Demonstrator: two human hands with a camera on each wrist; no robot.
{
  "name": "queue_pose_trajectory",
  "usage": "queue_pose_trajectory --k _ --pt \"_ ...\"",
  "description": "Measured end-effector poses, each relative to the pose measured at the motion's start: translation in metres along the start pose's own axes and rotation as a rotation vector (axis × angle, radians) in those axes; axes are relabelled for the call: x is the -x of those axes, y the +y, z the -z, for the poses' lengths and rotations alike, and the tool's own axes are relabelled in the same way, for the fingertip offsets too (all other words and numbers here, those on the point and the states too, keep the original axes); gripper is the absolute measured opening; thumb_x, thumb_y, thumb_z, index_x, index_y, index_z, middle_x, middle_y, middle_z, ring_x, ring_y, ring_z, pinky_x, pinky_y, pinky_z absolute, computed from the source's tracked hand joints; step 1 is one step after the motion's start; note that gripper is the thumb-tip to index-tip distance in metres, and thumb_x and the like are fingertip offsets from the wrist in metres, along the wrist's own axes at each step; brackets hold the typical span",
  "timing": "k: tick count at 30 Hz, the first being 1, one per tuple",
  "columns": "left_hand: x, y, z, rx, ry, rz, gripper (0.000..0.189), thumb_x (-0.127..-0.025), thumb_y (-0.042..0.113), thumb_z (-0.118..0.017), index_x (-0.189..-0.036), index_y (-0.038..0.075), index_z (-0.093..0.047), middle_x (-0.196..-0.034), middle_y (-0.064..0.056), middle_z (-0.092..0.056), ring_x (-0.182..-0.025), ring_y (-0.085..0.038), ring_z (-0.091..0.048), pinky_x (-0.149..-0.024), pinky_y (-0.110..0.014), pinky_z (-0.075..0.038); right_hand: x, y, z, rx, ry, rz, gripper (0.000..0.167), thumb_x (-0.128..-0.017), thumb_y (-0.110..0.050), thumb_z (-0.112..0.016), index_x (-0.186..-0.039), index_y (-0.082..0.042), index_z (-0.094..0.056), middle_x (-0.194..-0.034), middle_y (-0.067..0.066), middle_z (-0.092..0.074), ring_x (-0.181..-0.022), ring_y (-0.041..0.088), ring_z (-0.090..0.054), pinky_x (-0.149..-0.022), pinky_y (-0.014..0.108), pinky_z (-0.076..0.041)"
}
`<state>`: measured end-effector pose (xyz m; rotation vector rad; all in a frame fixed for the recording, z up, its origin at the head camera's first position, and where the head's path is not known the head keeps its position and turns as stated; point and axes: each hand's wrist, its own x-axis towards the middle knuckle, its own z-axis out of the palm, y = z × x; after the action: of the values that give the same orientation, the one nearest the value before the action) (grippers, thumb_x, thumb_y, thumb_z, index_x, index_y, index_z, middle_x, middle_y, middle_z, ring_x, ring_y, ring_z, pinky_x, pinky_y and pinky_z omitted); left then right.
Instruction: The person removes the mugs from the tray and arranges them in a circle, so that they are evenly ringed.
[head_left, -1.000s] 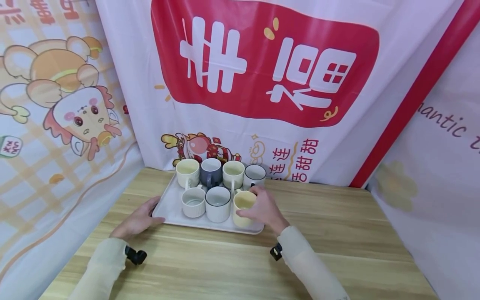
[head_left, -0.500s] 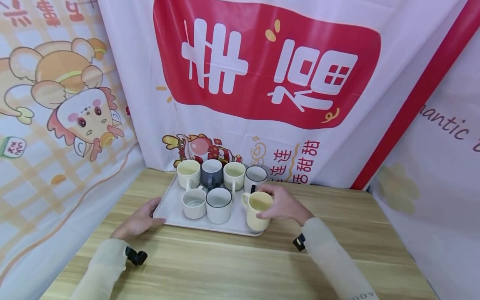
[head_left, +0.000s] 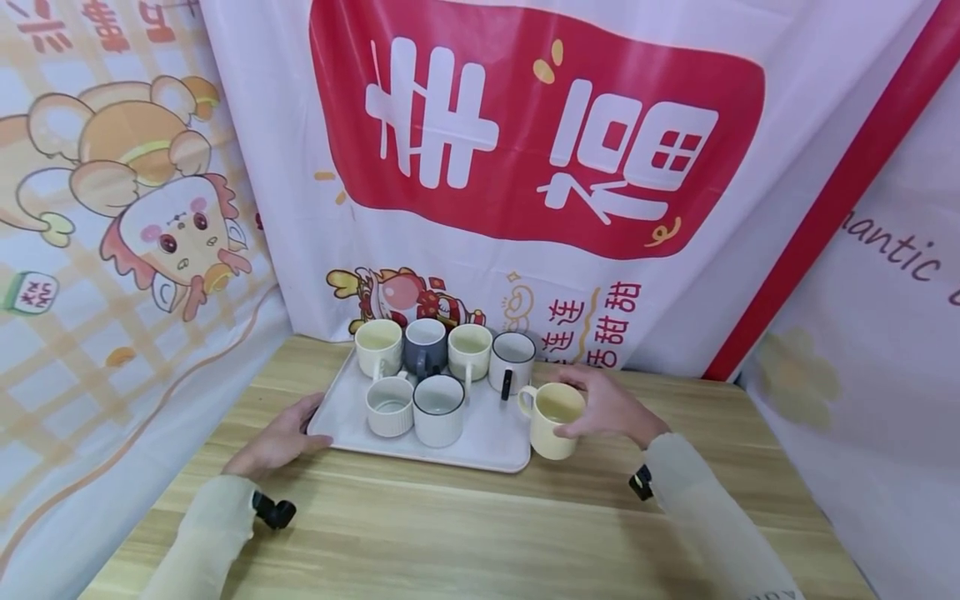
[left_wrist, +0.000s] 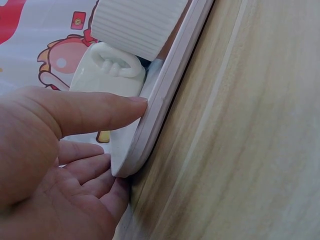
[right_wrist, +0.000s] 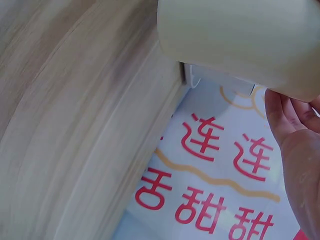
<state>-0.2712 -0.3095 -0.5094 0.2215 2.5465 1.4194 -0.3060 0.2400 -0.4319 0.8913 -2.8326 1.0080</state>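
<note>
My right hand point(head_left: 611, 407) holds a pale yellow mug point(head_left: 553, 432) round its body, the handle pointing left. This mug is just off the right edge of a white tray point(head_left: 487, 437), over the table; whether its base touches the wood I cannot tell. In the right wrist view, the mug point(right_wrist: 240, 40) fills the top, with fingers along its far side. My left hand point(head_left: 273, 440) grips the tray's left front corner; in the left wrist view the thumb lies on the rim point(left_wrist: 159, 105) and the fingers are at the corner's outer side, partly hidden.
On the tray's back row stand a cream mug point(head_left: 378, 346), a dark blue mug point(head_left: 424, 343), a pale green mug point(head_left: 470, 350) and a black-rimmed mug point(head_left: 512, 362). A ribbed cup point(head_left: 390, 408) and another black-rimmed mug point(head_left: 438, 412) are in front. Printed cloth point(head_left: 525, 225) hangs behind the wooden table point(head_left: 450, 533).
My right hand has lifted the yellow mug from the tray's front right and carried it right, past the tray's edge. The left hand keeps its grip on the tray.
</note>
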Motion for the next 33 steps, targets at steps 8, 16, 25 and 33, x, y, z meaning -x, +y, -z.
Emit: queue_pose_trajectory --k 8,16,25,33 --pt "0.0 0.0 -0.001 0.001 0.005 0.004 0.09 -0.097 0.008 -0.072 -0.164 -0.011 -0.015 -0.171 -0.037 -0.015 -0.158 -0.056 -0.015 -0.13 -0.068 -0.019 0.006 0.018 0.001 0.022 0.027 -0.044 0.074 -0.061 -0.028 -0.101 -0.128 -0.017 -0.069 -0.117 -0.004 -0.073 -0.099 0.016 -0.063 -0.082 0.032 -0.054" --pt "0.0 -0.001 0.0 -0.004 0.004 0.026 0.092 -0.097 0.01 -0.073 -0.165 -0.008 -0.014 -0.172 -0.035 -0.014 -0.159 -0.055 -0.015 -0.13 -0.068 -0.02 0.01 0.03 0.003 0.018 -0.001 -0.108 0.066 -0.064 -0.028 -0.1 -0.121 -0.022 -0.068 -0.109 -0.001 -0.071 -0.096 0.021 -0.062 -0.078 0.033 -0.051" --pt "0.0 -0.001 0.0 -0.001 0.009 0.05 0.093 -0.097 0.009 -0.073 -0.166 -0.007 -0.012 -0.173 -0.034 -0.013 -0.16 -0.054 -0.013 -0.131 -0.067 -0.019 0.011 0.042 0.004 -0.006 -0.007 -0.14 0.067 -0.066 -0.027 -0.099 -0.124 -0.021 -0.067 -0.112 -0.002 -0.07 -0.099 0.022 -0.063 -0.084 0.038 -0.054" --pt "0.001 0.0 0.001 -0.004 0.012 0.042 0.091 -0.098 0.007 -0.072 -0.166 -0.007 -0.013 -0.173 -0.034 -0.013 -0.16 -0.054 -0.013 -0.131 -0.067 -0.018 0.012 0.047 0.008 -0.025 -0.018 -0.134 0.07 -0.067 -0.027 -0.099 -0.129 -0.018 -0.067 -0.115 -0.001 -0.071 -0.101 0.022 -0.063 -0.088 0.039 -0.054"
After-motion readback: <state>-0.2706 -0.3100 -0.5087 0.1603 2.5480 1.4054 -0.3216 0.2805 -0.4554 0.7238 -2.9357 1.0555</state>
